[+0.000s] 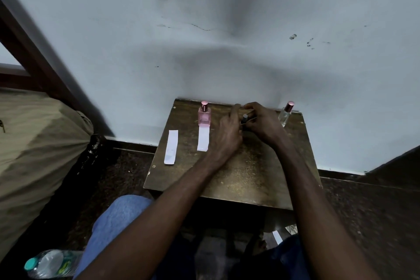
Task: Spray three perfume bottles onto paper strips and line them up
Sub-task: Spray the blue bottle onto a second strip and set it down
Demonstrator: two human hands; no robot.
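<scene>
A pink perfume bottle (204, 115) with a rose cap stands at the back of the small wooden table (238, 173). A white paper strip (203, 138) lies in front of it, and a second strip (171, 150) lies further left. A clear bottle (286, 114) with a rose cap stands at the back right. Between them my left hand (227, 134) and my right hand (261, 123) close together around a small dark bottle (244, 118) with a grey top. The hands hide most of it.
The table stands against a pale wall. A beige bag (34, 143) fills the left. A plastic water bottle (52, 263) lies on the floor at lower left. A paper strip (277, 237) and a scrap (292, 229) lie on the floor under the table's right side.
</scene>
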